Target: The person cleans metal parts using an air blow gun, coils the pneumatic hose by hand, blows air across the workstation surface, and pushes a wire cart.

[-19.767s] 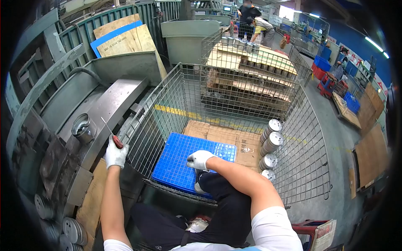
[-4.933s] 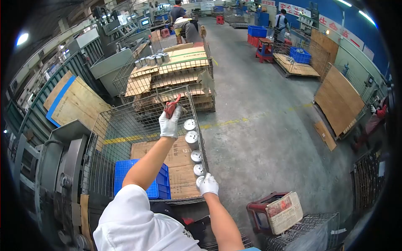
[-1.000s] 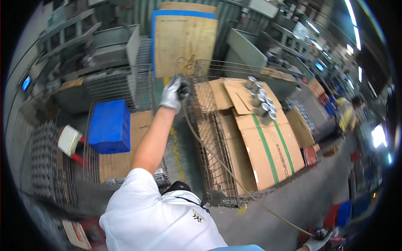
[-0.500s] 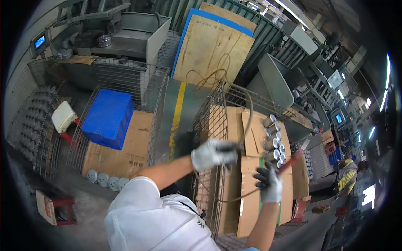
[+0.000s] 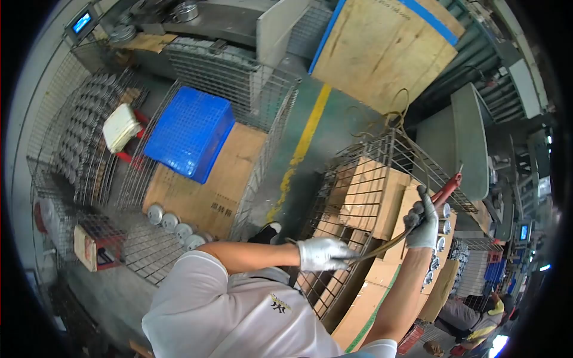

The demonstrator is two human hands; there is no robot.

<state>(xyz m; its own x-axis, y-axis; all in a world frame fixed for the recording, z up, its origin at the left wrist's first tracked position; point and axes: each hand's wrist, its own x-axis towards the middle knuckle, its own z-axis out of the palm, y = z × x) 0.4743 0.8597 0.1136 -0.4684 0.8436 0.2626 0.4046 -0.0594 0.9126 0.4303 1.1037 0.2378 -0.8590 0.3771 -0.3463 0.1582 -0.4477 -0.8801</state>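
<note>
In a white glove with dark fingertips, my right hand (image 5: 422, 225) is raised, fingers wrapped around a red air blow gun (image 5: 446, 190) with a thin nozzle pointing away. A yellowish hose (image 5: 385, 246) slants from near that hand down to my left hand (image 5: 325, 255), also gloved, whose fingers close around it. Both hands are above a wire cage (image 5: 364, 206) holding cardboard (image 5: 397, 256). Round metal parts (image 5: 440, 244) stand in a row on the cardboard, partly hidden behind my right forearm.
Left of the aisle's yellow line (image 5: 307, 137), another wire cage (image 5: 280, 119) holds a blue crate (image 5: 191, 131) and several round metal parts (image 5: 170, 222). A wooden board (image 5: 382, 53) leans at the back. At far right a person in a yellow top (image 5: 486, 322) bends down.
The view has swung, so the scene sits further left and lower. My right hand has raised the air blow gun toward the cage's far end; my left hand stays on the hose.
</note>
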